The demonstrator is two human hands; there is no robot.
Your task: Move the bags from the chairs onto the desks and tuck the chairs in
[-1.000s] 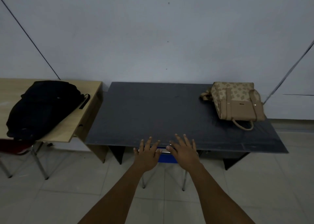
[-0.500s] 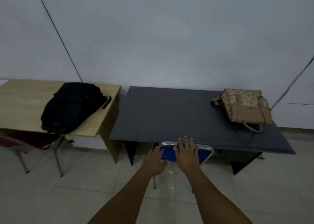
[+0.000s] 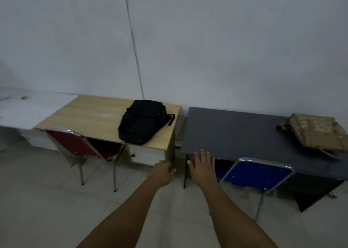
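Room: plain grey-white wall (image 3: 207, 46) with a thin dark line running down it; pale tiled floor (image 3: 37, 200).

Wooden desk (image 3: 90, 116), left of centre, against the wall. A black backpack (image 3: 143, 122) lies flat on its right portion, reaching the near edge, one strap trailing to the right.

Red chair (image 3: 75, 146), chrome-framed, at the wooden desk's near edge; its seat sits partly under the top, its backrest stands out in front.

Dark grey desk (image 3: 235, 132), just right of the wooden one, a narrow gap between them. A tan patterned handbag (image 3: 312, 134) lies on its far right portion, blurred, handle toward the near edge.

Blue chair (image 3: 258, 172), chrome-framed, at the grey desk's near edge; the seat is mostly hidden beneath the top.

Left hand (image 3: 162, 173): empty, fingers curled loosely downward, in front of the wooden desk's right leg.

Right hand (image 3: 202, 167): empty, palm down, fingers spread, just left of the blue chair's backrest and clear of it.
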